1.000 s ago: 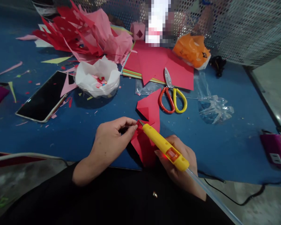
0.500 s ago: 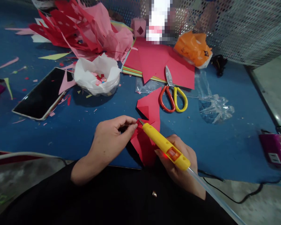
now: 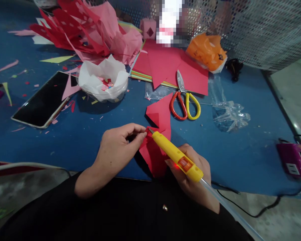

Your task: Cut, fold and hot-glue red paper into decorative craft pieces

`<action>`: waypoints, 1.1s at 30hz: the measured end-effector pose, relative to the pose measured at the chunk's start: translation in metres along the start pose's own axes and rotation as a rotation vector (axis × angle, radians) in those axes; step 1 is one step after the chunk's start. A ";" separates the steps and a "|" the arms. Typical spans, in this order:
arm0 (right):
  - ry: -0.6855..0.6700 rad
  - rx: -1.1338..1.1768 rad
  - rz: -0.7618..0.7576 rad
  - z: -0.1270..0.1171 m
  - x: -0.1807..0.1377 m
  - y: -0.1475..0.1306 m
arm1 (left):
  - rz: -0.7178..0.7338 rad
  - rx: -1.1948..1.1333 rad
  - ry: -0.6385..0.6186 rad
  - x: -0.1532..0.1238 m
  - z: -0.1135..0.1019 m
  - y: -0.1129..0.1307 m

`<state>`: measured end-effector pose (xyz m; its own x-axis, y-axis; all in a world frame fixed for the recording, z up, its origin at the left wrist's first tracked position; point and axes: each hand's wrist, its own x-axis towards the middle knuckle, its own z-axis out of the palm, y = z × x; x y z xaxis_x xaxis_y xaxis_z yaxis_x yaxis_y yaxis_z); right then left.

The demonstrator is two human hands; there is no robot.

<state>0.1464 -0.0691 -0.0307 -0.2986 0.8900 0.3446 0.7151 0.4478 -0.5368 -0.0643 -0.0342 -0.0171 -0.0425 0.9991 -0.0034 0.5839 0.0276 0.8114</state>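
My left hand (image 3: 116,147) pinches an edge of a folded red paper piece (image 3: 158,134) that lies on the blue table (image 3: 240,157) near its front edge. My right hand (image 3: 193,174) is wrapped round a yellow glue pen (image 3: 177,155) with a clear glue stick trailing from its back end. The pen's metal tip touches the red paper right beside my left fingertips. A red light glows on the pen's body.
Red-and-yellow scissors (image 3: 184,100) lie just beyond the paper. Behind are a stack of red sheets (image 3: 170,65), a bowl lined with white paper (image 3: 102,82), a phone (image 3: 43,100), pink and red cuttings (image 3: 90,30), crumpled clear plastic (image 3: 229,115) and a purple device (image 3: 294,160) at the right.
Both hands and the glue pen stay almost still on the red paper. The view has shifted slightly.
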 end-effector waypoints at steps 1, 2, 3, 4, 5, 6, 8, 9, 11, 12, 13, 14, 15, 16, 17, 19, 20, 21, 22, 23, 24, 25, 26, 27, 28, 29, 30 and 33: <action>0.001 -0.006 0.001 0.000 0.000 0.000 | -0.001 0.002 -0.003 0.000 0.000 0.000; 0.004 -0.013 0.000 0.000 0.000 0.000 | -0.003 0.003 -0.005 0.000 0.000 0.000; 0.006 -0.020 0.000 0.000 0.000 0.000 | -0.004 0.002 -0.006 0.000 0.000 0.000; 0.008 -0.025 -0.002 0.000 0.000 0.000 | -0.004 -0.001 -0.005 0.000 0.000 0.000; 0.007 -0.027 -0.003 0.000 0.000 -0.001 | -0.004 -0.005 -0.005 0.000 0.000 0.000; 0.006 -0.026 -0.002 0.000 0.000 0.000 | -0.003 -0.008 -0.005 0.001 0.000 0.000; 0.010 -0.021 0.002 0.000 0.000 0.000 | 0.001 -0.010 -0.007 0.001 0.000 -0.001; 0.015 -0.022 0.002 0.000 0.000 0.000 | 0.003 -0.010 -0.007 0.001 0.000 -0.001; 0.025 -0.025 0.000 0.001 0.000 0.000 | 0.007 -0.011 -0.008 0.001 0.001 -0.001; 0.029 -0.026 -0.003 0.001 0.000 0.000 | 0.012 -0.011 -0.008 0.001 0.001 -0.001; 0.029 -0.026 -0.004 0.001 0.000 0.000 | 0.014 -0.009 -0.008 0.001 0.000 -0.001; 0.026 -0.026 -0.005 0.001 0.000 0.000 | 0.017 -0.008 -0.007 0.001 0.000 -0.001; 0.022 -0.027 -0.006 0.001 0.000 0.000 | 0.018 -0.008 -0.008 0.001 0.000 -0.001; 0.018 -0.029 -0.007 0.001 0.000 0.000 | 0.017 -0.008 -0.007 0.001 0.000 -0.001; 0.015 -0.032 -0.010 0.000 0.000 0.000 | 0.015 -0.009 -0.005 0.001 0.000 -0.001; 0.009 -0.039 -0.012 0.000 0.001 0.000 | 0.008 -0.012 -0.003 0.000 0.000 -0.001; 0.010 -0.042 -0.012 -0.001 0.001 -0.001 | 0.005 -0.014 -0.003 0.000 -0.001 -0.001; 0.012 -0.042 -0.012 -0.001 0.001 -0.001 | 0.002 -0.015 -0.003 0.000 -0.001 -0.001; 0.015 -0.042 -0.012 -0.001 0.002 -0.001 | -0.002 -0.016 -0.005 0.000 -0.001 -0.001; 0.017 -0.044 -0.012 -0.001 0.002 -0.001 | -0.006 -0.017 -0.008 0.000 -0.001 0.000; 0.020 -0.046 -0.014 -0.001 0.002 -0.001 | -0.011 -0.016 -0.011 0.000 0.000 0.000; 0.025 -0.047 -0.018 -0.001 0.002 -0.001 | -0.016 -0.015 -0.014 0.000 0.000 0.000; 0.028 -0.047 -0.022 -0.001 0.001 -0.001 | -0.020 -0.013 -0.015 0.000 0.000 0.000; 0.029 -0.047 -0.025 0.000 0.001 0.000 | -0.022 -0.011 -0.015 0.000 0.000 0.000; 0.028 -0.046 -0.026 0.000 0.001 0.000 | -0.023 -0.009 -0.012 0.000 0.000 0.000; 0.026 -0.043 -0.027 0.000 0.001 0.000 | -0.021 -0.009 -0.007 0.000 0.000 0.000; 0.021 -0.041 -0.025 0.000 0.001 0.000 | -0.018 -0.008 -0.003 0.000 0.000 -0.001; 0.017 -0.034 -0.022 0.000 0.001 0.000 | -0.013 -0.012 0.007 0.001 0.001 -0.002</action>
<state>0.1458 -0.0682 -0.0303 -0.3040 0.8781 0.3694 0.7298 0.4639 -0.5021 -0.0646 -0.0335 -0.0190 -0.0555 0.9984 -0.0102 0.5731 0.0402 0.8185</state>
